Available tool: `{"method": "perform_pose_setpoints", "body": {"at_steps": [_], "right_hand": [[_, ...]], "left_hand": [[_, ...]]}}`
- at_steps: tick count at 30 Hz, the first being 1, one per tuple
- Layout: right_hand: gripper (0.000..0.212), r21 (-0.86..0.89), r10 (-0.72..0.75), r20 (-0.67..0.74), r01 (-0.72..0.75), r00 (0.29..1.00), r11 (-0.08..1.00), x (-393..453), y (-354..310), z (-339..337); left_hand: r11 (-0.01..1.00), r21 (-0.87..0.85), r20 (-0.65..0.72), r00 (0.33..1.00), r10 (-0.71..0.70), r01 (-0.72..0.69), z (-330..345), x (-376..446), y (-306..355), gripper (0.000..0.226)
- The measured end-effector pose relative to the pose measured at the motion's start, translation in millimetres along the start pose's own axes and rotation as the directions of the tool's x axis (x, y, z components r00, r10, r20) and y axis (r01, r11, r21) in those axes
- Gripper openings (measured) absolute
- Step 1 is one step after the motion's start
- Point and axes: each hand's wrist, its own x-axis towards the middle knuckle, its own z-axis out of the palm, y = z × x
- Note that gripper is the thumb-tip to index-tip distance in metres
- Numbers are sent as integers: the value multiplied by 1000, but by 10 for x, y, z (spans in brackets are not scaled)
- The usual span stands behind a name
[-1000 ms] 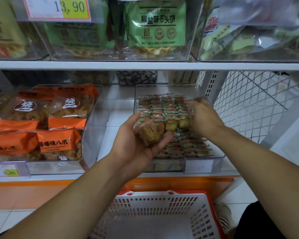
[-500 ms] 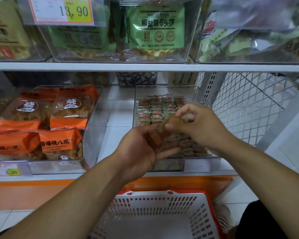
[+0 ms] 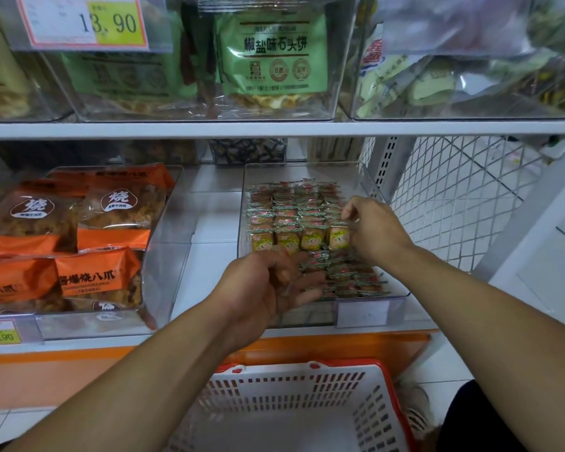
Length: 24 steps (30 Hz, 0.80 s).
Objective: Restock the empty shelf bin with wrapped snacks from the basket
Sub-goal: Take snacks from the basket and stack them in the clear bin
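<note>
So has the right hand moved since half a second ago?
Yes. The right hand has moved away from the left hand, toward the back right of the clear bin, and now touches the upright snack row.
</note>
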Motion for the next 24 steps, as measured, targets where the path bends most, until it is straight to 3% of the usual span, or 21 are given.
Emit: {"method": "perform_pose_setpoints", "body": {"at_steps": [4, 10, 13, 15, 17, 18, 20, 21, 22, 24], "right_hand": [[38, -14, 31, -13, -32, 999, 999, 91, 48, 96], [40, -18, 54, 9, -53, 999, 998, 102, 118, 155], [36, -173, -31, -15, 28, 999, 985, 23, 17, 82], [28, -198, -146, -101, 124, 984, 972, -68, -145, -29], [12, 10, -199, -118, 201, 973, 980, -205, -346, -155], [15, 188, -182, -46, 187, 982, 964, -290, -445, -205], [39, 475, -122, 213, 7, 970, 880, -479, -604, -259], [44, 553, -96, 326, -108, 940, 826, -551, -636, -260], [42, 610, -86, 411, -204, 908, 765, -604, -641, -251], [25, 686, -86, 486, -318, 870, 654, -650, -629, -221]], "left_hand": [[999, -30, -14, 1000, 10, -10, -26, 34, -18, 8], [999, -5, -49, 998, 47, -47, -6, -17, 19, 27], [996, -90, -47, 999, 21, -25, 5, -40, 66, 39], [986, -165, -28, 1000, 1, -5, -3, -46, 88, 53], [981, -193, -41, 999, 12, -20, -11, -35, 89, 56], [982, -184, -62, 997, 42, -52, -12, -29, 86, 53], [979, -104, -73, 983, 167, -174, 6, -28, 72, 36], [967, -14, -48, 967, 252, -253, -5, -21, 49, 26], [931, 136, -41, 937, 347, -339, -14, -17, 25, 31], [769, 443, -34, 849, 528, -461, -21, -20, -20, 64]]}}
